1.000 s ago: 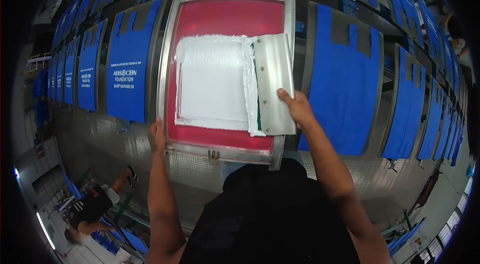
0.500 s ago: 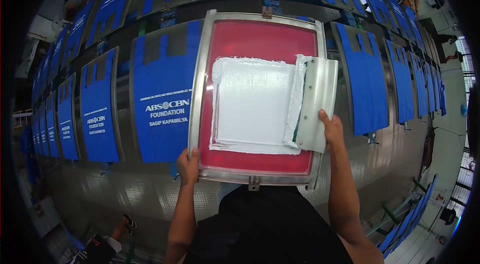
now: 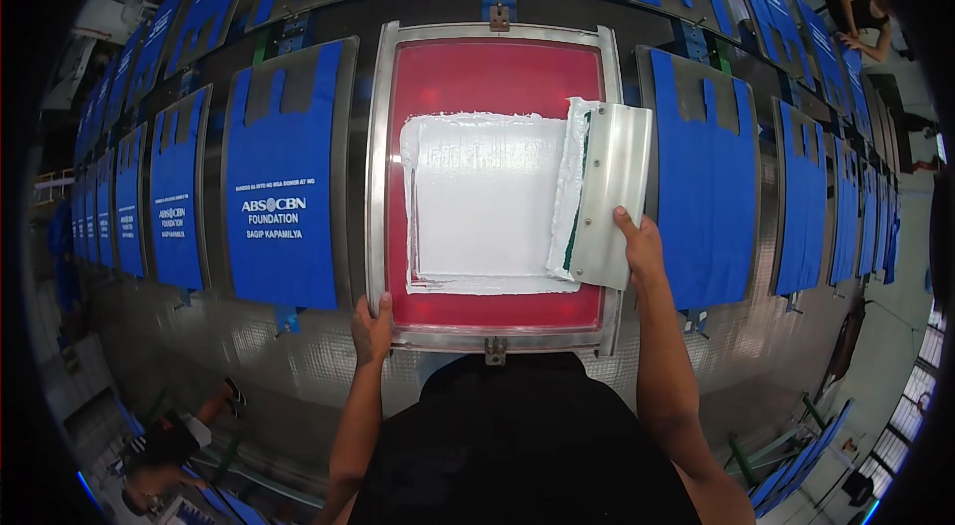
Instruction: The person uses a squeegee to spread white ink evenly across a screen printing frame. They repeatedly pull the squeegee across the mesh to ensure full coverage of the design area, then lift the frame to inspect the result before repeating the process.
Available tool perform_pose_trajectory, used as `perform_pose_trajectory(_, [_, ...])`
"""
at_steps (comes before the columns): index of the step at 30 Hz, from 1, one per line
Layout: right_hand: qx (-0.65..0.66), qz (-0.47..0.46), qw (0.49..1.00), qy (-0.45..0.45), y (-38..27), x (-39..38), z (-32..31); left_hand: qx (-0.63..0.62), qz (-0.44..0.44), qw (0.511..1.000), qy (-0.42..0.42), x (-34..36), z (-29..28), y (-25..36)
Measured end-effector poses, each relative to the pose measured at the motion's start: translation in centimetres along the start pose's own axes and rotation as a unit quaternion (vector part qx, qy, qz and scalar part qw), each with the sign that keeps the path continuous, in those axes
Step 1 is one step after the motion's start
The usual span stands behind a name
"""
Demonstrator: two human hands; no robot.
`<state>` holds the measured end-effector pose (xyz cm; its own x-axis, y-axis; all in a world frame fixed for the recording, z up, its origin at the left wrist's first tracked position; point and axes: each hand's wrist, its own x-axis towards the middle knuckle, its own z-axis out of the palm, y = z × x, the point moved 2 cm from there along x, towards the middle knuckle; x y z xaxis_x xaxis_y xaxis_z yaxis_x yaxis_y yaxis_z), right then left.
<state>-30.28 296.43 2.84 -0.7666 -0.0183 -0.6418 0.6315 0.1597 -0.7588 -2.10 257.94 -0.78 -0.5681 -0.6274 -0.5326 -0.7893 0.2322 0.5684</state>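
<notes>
A metal-framed printing screen (image 3: pixel 378 177) with red mesh is in front of me, white ink (image 3: pixel 487 197) spread thickly over its middle. My left hand (image 3: pixel 373 328) grips the frame's near left corner, thumb on top. At the right side, my right hand (image 3: pixel 642 245) is closed on a wide metal squeegee (image 3: pixel 612 192), whose ink-coated green blade rests against the ink's right edge. Some fingers of both hands are hidden underneath. Left of the screen, a blue bag (image 3: pixel 279 147) with white print lies flat on a board. Whatever is beneath the screen is hidden.
An unprinted blue bag (image 3: pixel 704 187) lies on the board to the right. Rows of similar boards with blue bags continue left, right and along the far side. One person (image 3: pixel 863 16) stands at far right; another person (image 3: pixel 164 445) is at lower left.
The screen has straightened and looks lower, now sitting between the neighbouring bags instead of overlapping the left one. Both hands keep their hold. My view has shifted, and the left bag shows fully.
</notes>
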Motion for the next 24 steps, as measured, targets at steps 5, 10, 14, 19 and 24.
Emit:
perform_pose_trajectory(5, [-0.048, 0.029, 0.997, -0.054, -1.4, 1.2, -0.8, 0.016, 0.104, 0.984, 0.144, -2.2, 1.0, 1.4])
perform_pose_trajectory(10, [-0.393, -0.133, 0.89, -0.187, -8.6, 2.4, 2.5, 0.029, 0.192, 0.981, -0.025, -10.6, 3.5, 2.5])
perform_pose_trajectory(14, [-0.545, -0.28, 0.758, -0.224, -12.4, 4.2, 9.5, -0.097, 0.147, 0.981, -0.082, -15.6, 10.5, 1.0])
perform_pose_trajectory(19, [-0.621, -0.491, 0.592, -0.152, -10.4, 5.5, 13.7, -0.263, -0.107, 0.952, -0.116, -16.4, 13.9, -0.4])
perform_pose_trajectory(24, [-0.575, -0.545, 0.596, -0.126, -4.8, 2.1, 12.6, -0.403, -0.169, 0.892, -0.115, -16.5, 12.9, 1.4])
